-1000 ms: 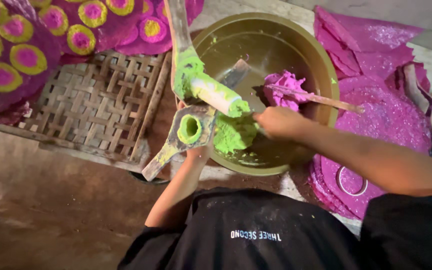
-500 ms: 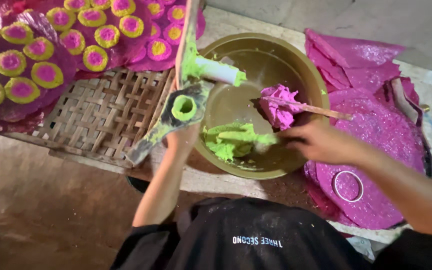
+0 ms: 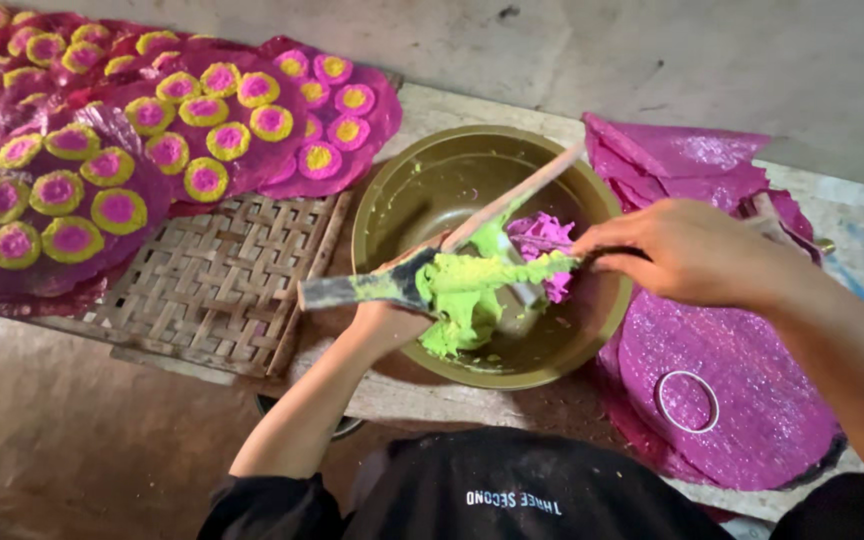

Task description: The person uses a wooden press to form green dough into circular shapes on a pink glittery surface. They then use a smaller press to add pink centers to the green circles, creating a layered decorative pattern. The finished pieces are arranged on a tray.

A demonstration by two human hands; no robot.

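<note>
My left hand (image 3: 384, 325) grips a paddle (image 3: 367, 289) over the bowl (image 3: 387, 205) — my right hand (image 3: 687, 250) clamps a stick (image 3: 512, 270), scraping green paste (image 3: 462, 295).

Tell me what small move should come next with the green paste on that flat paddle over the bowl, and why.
Probably draw the right hand and its thin stick along the flat paddle held by the left hand, scraping the lime-green paste down into the round olive bowl. A thick lump clings to the paddle and hangs over the bowl, with the stick already against it.
</note>
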